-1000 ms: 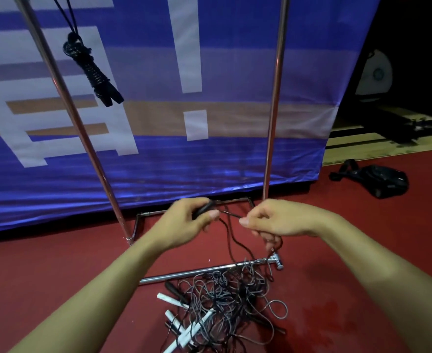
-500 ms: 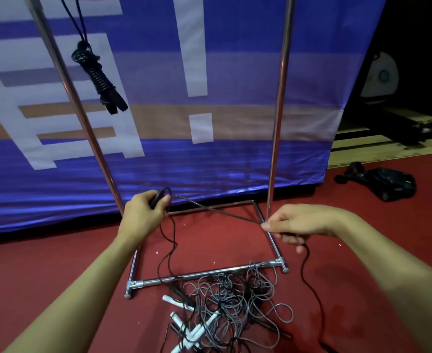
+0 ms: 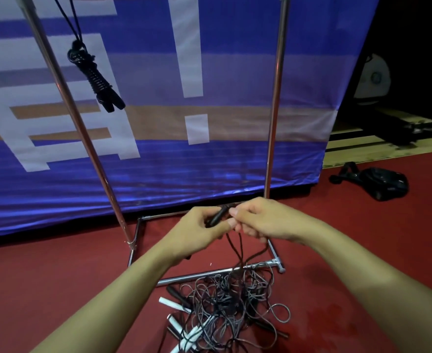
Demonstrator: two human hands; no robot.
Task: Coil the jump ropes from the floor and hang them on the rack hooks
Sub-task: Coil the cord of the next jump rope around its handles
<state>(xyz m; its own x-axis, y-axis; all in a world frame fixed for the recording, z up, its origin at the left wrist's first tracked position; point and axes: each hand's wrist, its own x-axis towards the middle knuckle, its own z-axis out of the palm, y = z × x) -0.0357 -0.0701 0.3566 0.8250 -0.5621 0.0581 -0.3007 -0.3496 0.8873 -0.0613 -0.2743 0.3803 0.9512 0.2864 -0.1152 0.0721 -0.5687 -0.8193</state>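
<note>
My left hand point(image 3: 199, 229) grips the black handle point(image 3: 217, 215) of a jump rope. My right hand point(image 3: 259, 220) is right beside it, fingers curled, pinching that rope's black cord point(image 3: 237, 247), which hangs down in loops into a tangled pile of jump ropes point(image 3: 225, 309) with black and white handles on the red floor. One coiled black jump rope point(image 3: 95, 80) hangs high at the left from the rack. The rack's two metal uprights point(image 3: 274, 103) rise from a chrome base frame point(image 3: 273, 263) on the floor.
A blue and white banner point(image 3: 209, 161) hangs just behind the rack. A black bag point(image 3: 385, 183) lies on the red floor at the right. A wooden platform edge point(image 3: 388, 146) and dark equipment stand further back on the right.
My hands were spread apart with the cord stretched between them; now they have come together in front of the rack base, and slack cord hangs down below them.
</note>
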